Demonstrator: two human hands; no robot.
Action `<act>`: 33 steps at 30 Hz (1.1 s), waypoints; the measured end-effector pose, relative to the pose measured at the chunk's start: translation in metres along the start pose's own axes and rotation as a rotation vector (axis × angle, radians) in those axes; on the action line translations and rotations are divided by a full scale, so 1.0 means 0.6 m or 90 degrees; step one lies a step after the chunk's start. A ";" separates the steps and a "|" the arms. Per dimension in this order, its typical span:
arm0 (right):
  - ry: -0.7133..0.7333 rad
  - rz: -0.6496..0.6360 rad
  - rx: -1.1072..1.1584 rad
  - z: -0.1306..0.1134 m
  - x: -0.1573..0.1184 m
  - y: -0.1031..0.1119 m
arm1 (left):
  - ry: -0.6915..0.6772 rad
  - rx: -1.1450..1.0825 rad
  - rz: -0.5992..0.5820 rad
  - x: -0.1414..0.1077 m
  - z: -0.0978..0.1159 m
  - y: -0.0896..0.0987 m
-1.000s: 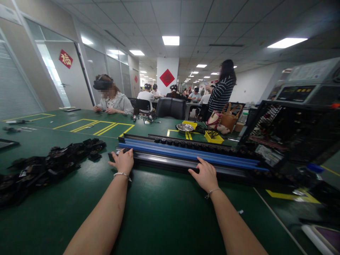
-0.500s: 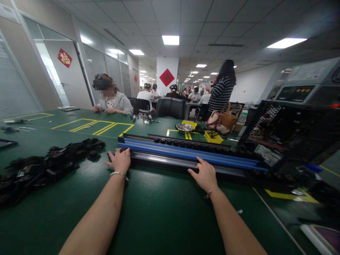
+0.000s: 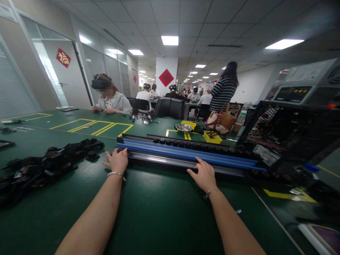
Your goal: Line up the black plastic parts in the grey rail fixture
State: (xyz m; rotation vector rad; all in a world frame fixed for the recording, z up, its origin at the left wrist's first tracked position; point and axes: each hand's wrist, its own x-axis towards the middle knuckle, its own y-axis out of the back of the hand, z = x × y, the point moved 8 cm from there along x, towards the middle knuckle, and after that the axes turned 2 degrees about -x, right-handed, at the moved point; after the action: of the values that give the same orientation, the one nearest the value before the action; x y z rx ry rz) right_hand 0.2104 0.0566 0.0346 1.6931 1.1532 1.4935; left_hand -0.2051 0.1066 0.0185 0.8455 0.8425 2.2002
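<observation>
- Keep silver rail level on desk, at 12 o'clock, alongside blue rail.
- Steady evenly with left hand near 11 o'clock and right hand near 1 o'clock; avoid tilting or scraping.
- Grip: fingers spread on both; cannot tell whether clamped on silver rail.
- Versus earlier: left hand slightly nearer 9 o'clock, right hand barely moved.

Open-plan office used as workshop: ceiling panel lights, glass partitions, taped green worktable
</observation>
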 end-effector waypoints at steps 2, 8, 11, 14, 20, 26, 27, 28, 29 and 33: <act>-0.001 -0.001 -0.001 0.000 0.000 0.000 | 0.009 -0.012 0.017 0.000 -0.001 0.004; -0.002 -0.006 -0.004 0.000 0.000 0.000 | 0.020 -0.028 0.035 -0.002 -0.002 0.012; -0.001 -0.004 -0.004 0.000 0.000 0.000 | 0.008 -0.027 0.041 0.005 -0.007 0.016; 0.001 -0.002 -0.006 0.000 0.000 -0.001 | 0.018 -0.031 0.051 0.015 -0.020 0.017; 0.000 -0.004 -0.001 0.001 0.000 -0.001 | 0.034 -0.052 0.061 0.026 -0.032 0.012; -0.005 -0.007 -0.001 0.000 0.000 0.000 | 0.052 -0.060 0.064 0.024 -0.034 0.014; -0.006 -0.008 -0.001 0.001 0.000 0.000 | 0.056 -0.057 0.065 0.023 -0.034 0.015; -0.008 -0.008 0.000 0.001 0.000 0.000 | 0.060 -0.054 0.066 0.023 -0.034 0.016; -0.008 -0.008 0.001 0.001 0.000 0.000 | 0.064 -0.051 0.067 0.023 -0.034 0.018; -0.007 -0.008 0.005 0.001 0.000 -0.002 | 0.061 -0.044 0.055 0.021 -0.030 0.021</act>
State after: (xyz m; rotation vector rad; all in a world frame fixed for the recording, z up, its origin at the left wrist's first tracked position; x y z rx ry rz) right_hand 0.2110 0.0572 0.0332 1.6949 1.1633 1.4714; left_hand -0.2299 0.1022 0.0217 0.7610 0.7824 2.3470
